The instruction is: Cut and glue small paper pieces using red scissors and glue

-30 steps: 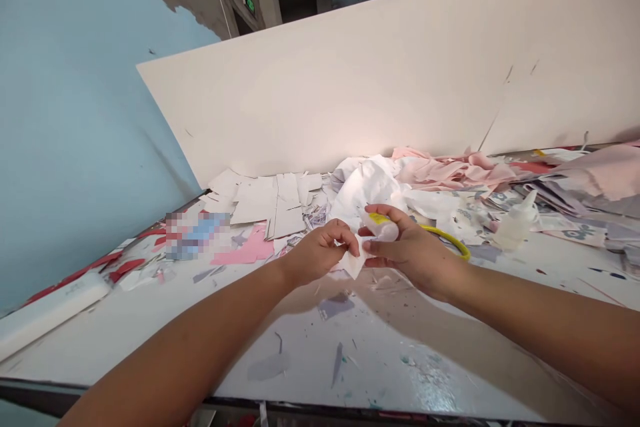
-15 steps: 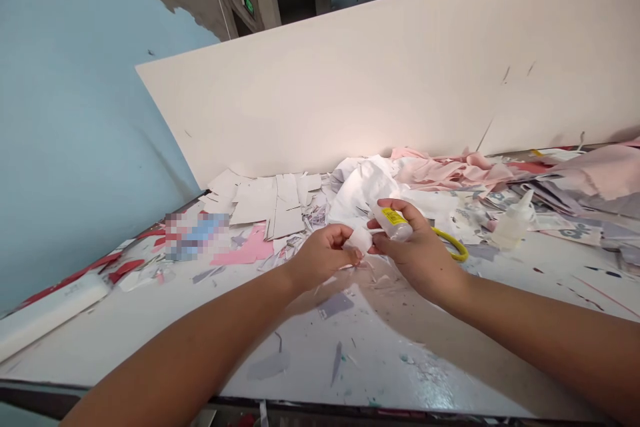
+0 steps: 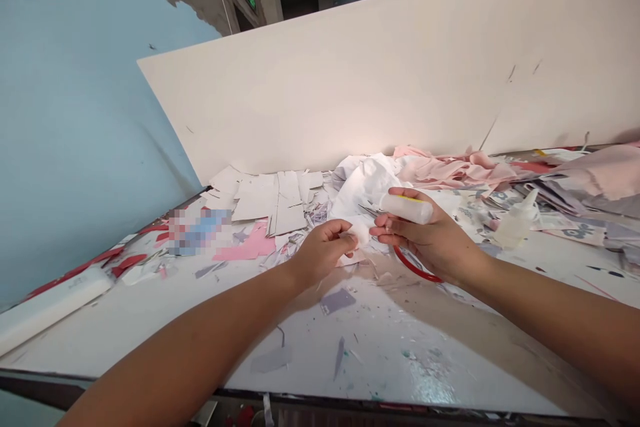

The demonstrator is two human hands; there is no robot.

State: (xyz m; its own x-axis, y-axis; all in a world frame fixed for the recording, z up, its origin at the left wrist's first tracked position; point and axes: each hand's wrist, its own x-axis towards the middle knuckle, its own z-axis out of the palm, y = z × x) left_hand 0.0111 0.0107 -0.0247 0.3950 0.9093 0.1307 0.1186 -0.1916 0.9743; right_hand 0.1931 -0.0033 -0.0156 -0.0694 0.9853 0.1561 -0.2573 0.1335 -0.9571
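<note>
My right hand (image 3: 430,240) is closed round a small clear glue bottle (image 3: 406,209) with a yellow label, held on its side with the nozzle toward the left. My left hand (image 3: 320,250) pinches a small white scrap of paper (image 3: 359,235) right at the bottle's tip. Both hands hover just above the white table (image 3: 380,340). A red ring-shaped handle (image 3: 414,267) shows under my right hand.
Cut white card pieces (image 3: 270,197), pink paper (image 3: 247,248) and crumpled white and pink sheets (image 3: 425,170) lie behind the hands. A second squeeze bottle (image 3: 517,221) stands at the right. A tall white board (image 3: 400,73) backs the table. Paper scraps litter the near surface.
My right hand has turned the glue bottle flatter and lifted a little. The yellow ring seen beneath it before is replaced by a red one. The left hand keeps pinching the scrap.
</note>
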